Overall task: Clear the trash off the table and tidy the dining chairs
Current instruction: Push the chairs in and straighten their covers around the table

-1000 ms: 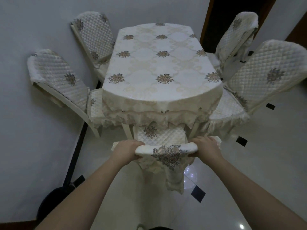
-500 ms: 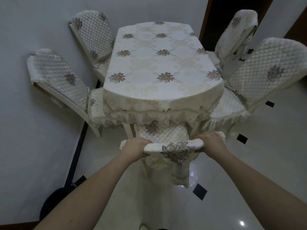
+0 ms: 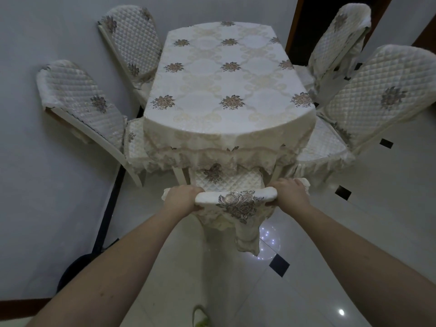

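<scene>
Both hands, left hand [image 3: 182,200] and right hand [image 3: 289,193], stay clenched around the top rail of the near chair [image 3: 236,199], which has slid further under the bare cloth-covered surface [image 3: 226,90], so, trash apparently cleared, this chair looks nearly tucked.

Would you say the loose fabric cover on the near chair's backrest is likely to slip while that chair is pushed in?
Probably somewhat: the cover hangs in loose folds. Both the left hand and right hand clamp its top edge, likely limiting sliding.
</scene>
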{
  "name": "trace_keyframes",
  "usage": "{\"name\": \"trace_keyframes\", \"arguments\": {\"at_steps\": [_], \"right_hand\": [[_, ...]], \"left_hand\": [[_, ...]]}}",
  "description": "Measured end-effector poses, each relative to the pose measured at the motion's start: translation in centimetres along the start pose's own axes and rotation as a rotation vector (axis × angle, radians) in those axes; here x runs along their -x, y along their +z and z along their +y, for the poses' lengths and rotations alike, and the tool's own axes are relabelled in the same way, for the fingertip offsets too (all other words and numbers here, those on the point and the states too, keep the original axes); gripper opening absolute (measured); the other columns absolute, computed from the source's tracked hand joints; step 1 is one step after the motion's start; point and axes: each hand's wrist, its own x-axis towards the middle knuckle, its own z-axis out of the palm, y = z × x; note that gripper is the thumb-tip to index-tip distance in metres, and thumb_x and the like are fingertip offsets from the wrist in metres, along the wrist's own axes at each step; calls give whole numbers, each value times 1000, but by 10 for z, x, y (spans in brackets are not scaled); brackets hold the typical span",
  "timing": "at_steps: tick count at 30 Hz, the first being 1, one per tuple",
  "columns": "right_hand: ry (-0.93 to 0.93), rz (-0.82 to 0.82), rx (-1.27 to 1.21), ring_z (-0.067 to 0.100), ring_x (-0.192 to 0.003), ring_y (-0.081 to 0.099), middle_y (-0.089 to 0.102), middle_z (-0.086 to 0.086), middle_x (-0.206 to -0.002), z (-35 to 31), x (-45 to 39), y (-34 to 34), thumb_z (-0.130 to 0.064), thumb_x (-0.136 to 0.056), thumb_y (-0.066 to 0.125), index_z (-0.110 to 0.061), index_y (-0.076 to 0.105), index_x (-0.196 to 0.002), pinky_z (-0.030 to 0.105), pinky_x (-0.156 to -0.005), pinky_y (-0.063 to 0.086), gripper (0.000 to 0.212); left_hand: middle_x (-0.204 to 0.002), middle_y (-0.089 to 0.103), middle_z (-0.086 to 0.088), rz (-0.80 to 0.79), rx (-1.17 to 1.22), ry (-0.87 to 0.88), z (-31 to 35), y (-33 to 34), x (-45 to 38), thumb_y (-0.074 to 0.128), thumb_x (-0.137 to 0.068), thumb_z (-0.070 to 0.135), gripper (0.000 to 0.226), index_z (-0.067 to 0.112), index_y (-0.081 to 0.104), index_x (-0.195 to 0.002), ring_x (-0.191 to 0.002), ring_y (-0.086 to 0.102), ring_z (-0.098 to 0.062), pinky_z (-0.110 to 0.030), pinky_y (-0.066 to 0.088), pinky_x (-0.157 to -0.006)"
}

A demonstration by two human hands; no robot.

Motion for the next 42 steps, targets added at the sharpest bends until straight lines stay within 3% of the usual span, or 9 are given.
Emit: {"name": "trace_keyframes", "arguments": {"at_steps": [8,16,21,31,37,42], "right_hand": [[15,-13,-35,21,-103,56,65,-6,-103,7,-11,-2,-48,-69,76,-36,66,-103,40,-98,33,38],[48,-5,-40,23,-108,54,65,-4,-104,-16,-25,-4,-52,-69,77,-35,65,-105,42,-101,32,41],[33,-5,-15,23,-104,55,65,-4,-102,-10,-32,-2,-53,-70,75,-35,65,-102,42,-99,33,38],[22,-2,17,22,-95,61,68,-5,-95,-4,-38,-4,-54,-65,77,-35,67,-96,39,-90,39,37],[6,-30,46,18,-94,61,69,-5,-97,-10,-32,-14,-50,-70,77,-32,67,-103,33,-81,41,39],[-3,-83,74,18,-98,62,69,-5,-104,-7,-21,-17,-46,-73,76,-31,67,-110,33,-85,46,41]], "left_hand": [[-100,69,8,-40,-69,-25,3,-7,-10,70,-77,45,31,35,64,-106,-91,64,-17,-31,50,-72],[-103,67,5,-125,-68,-128,-11,-18,-28,69,-79,40,32,31,65,-109,-93,64,-19,-28,41,-66],[-97,68,6,-98,-61,-141,-9,-16,-33,67,-77,36,24,31,68,-100,-88,65,-17,-26,40,-63],[-100,69,2,-44,-75,-118,-6,-11,-35,65,-81,35,26,25,66,-105,-92,64,-20,-28,44,-71],[-104,68,1,-54,-35,-156,-1,-16,-25,66,-81,36,30,26,64,-109,-98,63,-21,-31,45,-76],[-101,70,0,-85,32,-177,6,-13,-17,69,-76,30,28,25,68,-104,-97,63,-21,-31,50,-76]]}}
